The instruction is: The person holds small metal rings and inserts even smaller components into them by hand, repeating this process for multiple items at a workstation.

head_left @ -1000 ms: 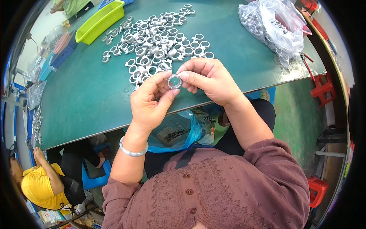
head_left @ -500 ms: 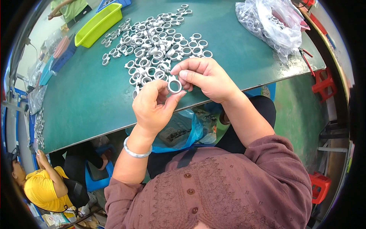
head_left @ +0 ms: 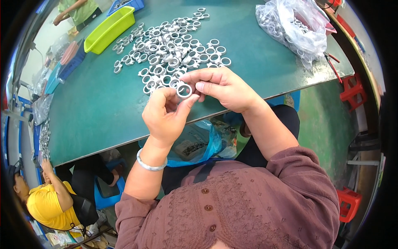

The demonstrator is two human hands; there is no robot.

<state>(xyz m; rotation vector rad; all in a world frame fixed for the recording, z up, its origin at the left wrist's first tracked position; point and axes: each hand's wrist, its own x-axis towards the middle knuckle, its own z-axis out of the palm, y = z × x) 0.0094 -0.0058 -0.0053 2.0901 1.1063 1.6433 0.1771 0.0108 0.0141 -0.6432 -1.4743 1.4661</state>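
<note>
My left hand [head_left: 165, 115] pinches a grey metal ring clamp [head_left: 184, 97] between thumb and forefinger, its round opening tilted up. At the clamp's upper right side, my right hand [head_left: 233, 90] has its fingers curled in close. Its forefinger reaches over the clamp's top edge, where the lug sits, and whatever lies between thumb and fingers is hidden. Just beyond both hands spreads a loose pile of similar ring clamps [head_left: 169, 46] on the green table [head_left: 103, 108].
A yellow-green bin [head_left: 108, 31] stands at the far left. Far right is a clear plastic bag [head_left: 290, 29] of metal parts, with red-handled pliers [head_left: 333, 66] beside it. A blue bag [head_left: 213, 141] hangs below the table edge. A person in yellow [head_left: 49, 205] sits at left; another stands beyond.
The ring clamp and my left hand have shifted slightly left and up. My right hand's forefinger has moved left, over the clamp's top.
</note>
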